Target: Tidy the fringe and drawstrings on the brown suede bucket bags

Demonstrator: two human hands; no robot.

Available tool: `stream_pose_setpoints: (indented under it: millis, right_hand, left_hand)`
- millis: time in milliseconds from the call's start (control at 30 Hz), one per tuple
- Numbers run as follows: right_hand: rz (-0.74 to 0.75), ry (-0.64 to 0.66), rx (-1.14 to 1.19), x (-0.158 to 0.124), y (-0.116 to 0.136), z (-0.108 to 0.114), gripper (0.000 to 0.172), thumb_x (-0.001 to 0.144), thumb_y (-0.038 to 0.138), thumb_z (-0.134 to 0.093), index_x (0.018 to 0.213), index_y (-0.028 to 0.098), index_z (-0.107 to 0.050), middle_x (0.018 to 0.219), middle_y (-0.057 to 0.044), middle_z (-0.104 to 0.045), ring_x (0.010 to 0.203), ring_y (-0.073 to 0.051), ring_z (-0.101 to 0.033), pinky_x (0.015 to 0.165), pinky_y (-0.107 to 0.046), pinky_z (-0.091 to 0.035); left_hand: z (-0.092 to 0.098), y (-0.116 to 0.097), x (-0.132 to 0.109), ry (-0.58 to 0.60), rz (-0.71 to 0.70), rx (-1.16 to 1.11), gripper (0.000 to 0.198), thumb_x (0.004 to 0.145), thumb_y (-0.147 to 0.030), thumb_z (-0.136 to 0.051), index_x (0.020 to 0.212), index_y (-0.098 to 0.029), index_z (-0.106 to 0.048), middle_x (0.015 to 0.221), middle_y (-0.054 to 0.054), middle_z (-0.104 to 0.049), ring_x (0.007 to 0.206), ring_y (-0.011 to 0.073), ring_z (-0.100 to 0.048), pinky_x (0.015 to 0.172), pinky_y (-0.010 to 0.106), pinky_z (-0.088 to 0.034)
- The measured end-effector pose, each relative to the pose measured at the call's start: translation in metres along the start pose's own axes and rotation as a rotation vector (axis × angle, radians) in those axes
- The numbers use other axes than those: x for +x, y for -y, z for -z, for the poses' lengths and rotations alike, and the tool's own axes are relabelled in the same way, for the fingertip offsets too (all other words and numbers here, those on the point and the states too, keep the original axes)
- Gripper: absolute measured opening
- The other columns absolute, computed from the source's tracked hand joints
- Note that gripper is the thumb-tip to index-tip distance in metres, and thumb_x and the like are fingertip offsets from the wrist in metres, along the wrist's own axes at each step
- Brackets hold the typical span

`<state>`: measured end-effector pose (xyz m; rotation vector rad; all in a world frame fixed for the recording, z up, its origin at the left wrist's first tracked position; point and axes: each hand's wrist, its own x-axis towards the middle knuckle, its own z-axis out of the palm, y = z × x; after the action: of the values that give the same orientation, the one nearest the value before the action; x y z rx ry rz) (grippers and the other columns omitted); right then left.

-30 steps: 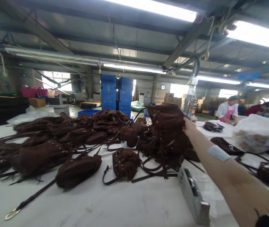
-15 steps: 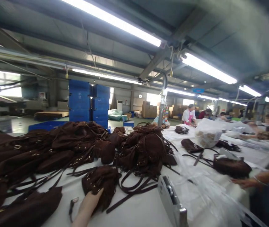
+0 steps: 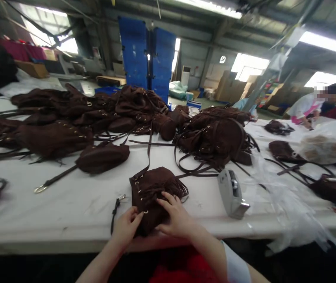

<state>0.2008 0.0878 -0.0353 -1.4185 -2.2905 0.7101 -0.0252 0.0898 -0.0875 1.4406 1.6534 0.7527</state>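
A small dark brown fringed handbag (image 3: 153, 181) with gold eyelets along its rim lies on the white-covered table in front of me. At its left edge, my left hand (image 3: 126, 228) is closed with thumb and fingers on the rim. Across the bag's front, by the fringe, rests my right hand (image 3: 178, 216) with its fingers apart. Just left of the bag lies a short dark strap with a metal clip (image 3: 116, 206). The underside of the bag is hidden.
A grey tape dispenser (image 3: 233, 194) stands to the right, beside crumpled clear plastic (image 3: 288, 208). Heaps of brown bags (image 3: 218, 137) lie farther back and left. A loose bag (image 3: 103, 157) sits mid-left. Co-workers stand far right; blue crates (image 3: 134, 51) are stacked behind.
The view has tipped down and swung left. The bag is now near the table's front edge. My right hand has come into view onto it; one hand was on it before.
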Motion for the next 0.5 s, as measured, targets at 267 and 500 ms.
stream_pose_setpoints:
  millis: [267, 500]
  right_hand:
    - [-0.014, -0.142, 0.015, 0.005, 0.012, -0.048, 0.068, 0.056, 0.001, -0.045, 0.116, 0.028, -0.058, 0.13, -0.002, -0.052, 0.121, -0.024, -0.046, 0.11, -0.039, -0.033]
    - [-0.063, -0.263, 0.074, -0.014, -0.014, -0.029, 0.038, 0.056, 0.0, -0.041, 0.084, 0.022, -0.052, 0.096, -0.003, -0.057, 0.093, -0.019, -0.057, 0.085, -0.029, -0.045]
  left_hand:
    - [0.031, -0.044, 0.01, -0.367, -0.426, 0.362, 0.04, 0.091, -0.038, -0.039, 0.121, -0.016, -0.053, 0.128, 0.015, -0.058, 0.122, 0.0268, -0.052, 0.106, 0.047, -0.04]
    - [-0.031, -0.061, 0.062, 0.007, -0.456, 0.542, 0.047, 0.086, -0.037, -0.05, 0.131, -0.022, -0.054, 0.147, 0.008, -0.045, 0.136, 0.0262, -0.039, 0.116, 0.047, -0.029]
